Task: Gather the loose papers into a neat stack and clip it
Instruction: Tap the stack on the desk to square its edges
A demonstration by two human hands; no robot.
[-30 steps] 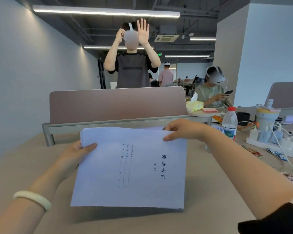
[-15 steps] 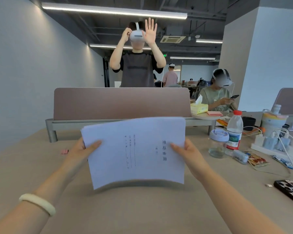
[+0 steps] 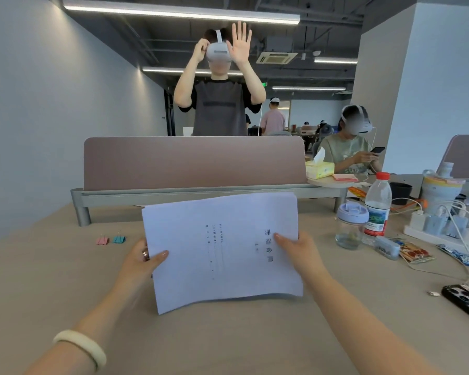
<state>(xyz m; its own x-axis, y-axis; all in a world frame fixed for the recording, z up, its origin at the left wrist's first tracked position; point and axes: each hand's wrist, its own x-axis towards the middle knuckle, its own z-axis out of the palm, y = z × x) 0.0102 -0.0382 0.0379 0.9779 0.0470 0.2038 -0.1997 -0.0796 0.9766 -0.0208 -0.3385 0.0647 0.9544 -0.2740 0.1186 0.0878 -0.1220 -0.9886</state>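
Paper stack (image 3: 222, 250): white, sparse dark printed characters; desk (image 3: 52, 280): plain beige; divider panel (image 3: 192, 162): muted mauve-brown. Binder clips: one pink (image 3: 102, 240), one teal (image 3: 119, 239); bracelet (image 3: 81, 347) on left wrist: cream. Water bottle (image 3: 377, 205): clear, red cap, green-and-white label; jar (image 3: 350, 226): clear, pale lavender lid; tissue box (image 3: 320, 170): yellow; phone (image 3: 466, 301): black, mottled light pattern.

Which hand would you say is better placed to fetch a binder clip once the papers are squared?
Probably the left hand: the pink clip and teal clip lie on the table's left side, near it. The right hand could keep holding the papers.
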